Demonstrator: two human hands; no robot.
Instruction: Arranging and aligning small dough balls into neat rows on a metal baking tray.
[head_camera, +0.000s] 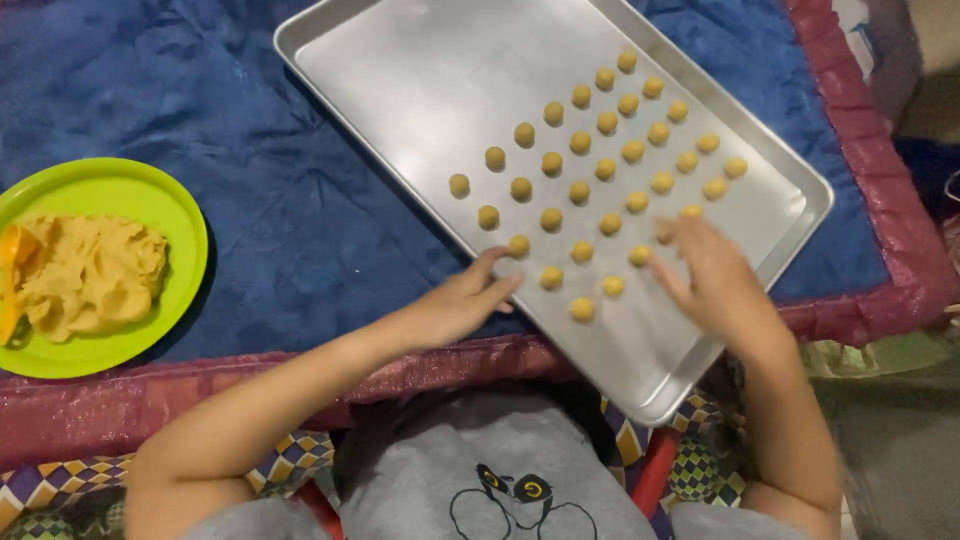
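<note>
The step in hand appears to be the laying out of small dough balls (580, 195) in rows on a metal baking tray (420, 90). The tray lies at an angle on a blue cloth (200, 150), with its near corner towards the person.

The left hand (455, 305) rests at the near long edge of the tray, fingers extended and loosely apart, holding nothing; its fingertips lie just beside the ball at the end of 1 row. The right hand (715, 285) hovers over the near right part of the tray, palm down, fingers spread, blurred by motion. Whether a ball sits under its fingers cannot be told.

The balls fill the right half of the tray in about 5 diagonal rows; the upper left half is bare metal.

The supply of dough (90, 275) lies as 1 heap on a green plate (150, 195), well apart to the left, with an orange tool (15, 250) at the plate's left edge.

Judgement: the next ball calls for a reach to the plate, a pinch of dough, rolling between the palms, and placement clear of its neighbours.
</note>
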